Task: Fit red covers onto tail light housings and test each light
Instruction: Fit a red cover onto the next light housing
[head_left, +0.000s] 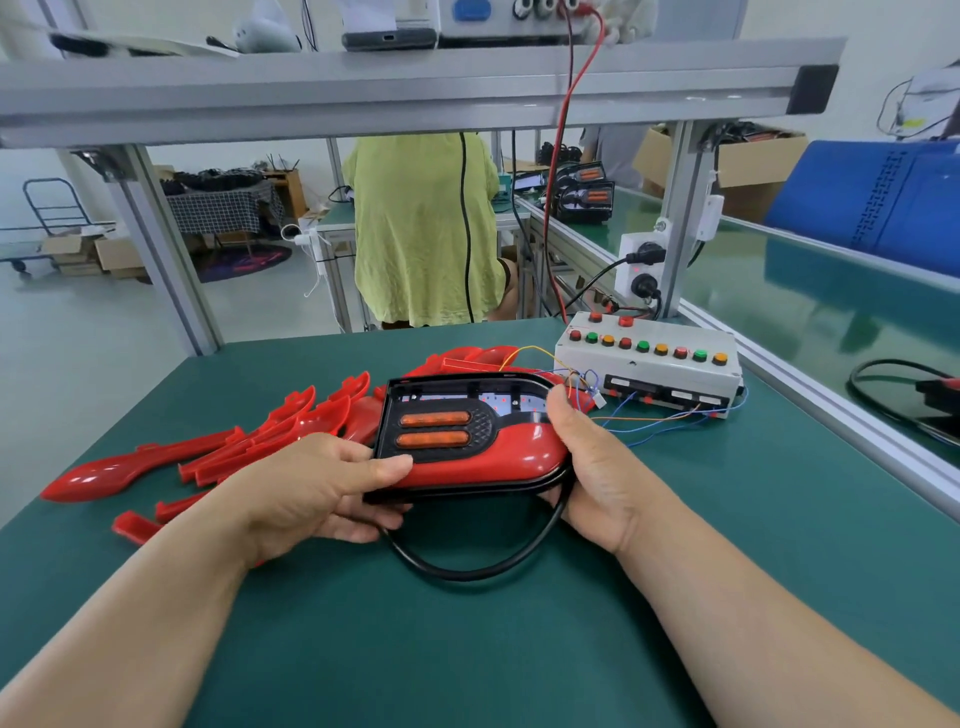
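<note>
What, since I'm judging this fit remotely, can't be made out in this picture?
Head view:
Near-left seam of the glossy red plastic cover on the black plastic tail light housing: under the thumb of the left hand.
Ends of the looped black cable: beneath the housing and the right hand.
Labels on the grey button-topped test box: too small.

No legible text anywhere. Black print on the blue plastic panel (878, 202) at far right is too blurred to read. White label strips (688, 396) on the front of the grey push-button test box (649, 370) are too small to make out.
</note>
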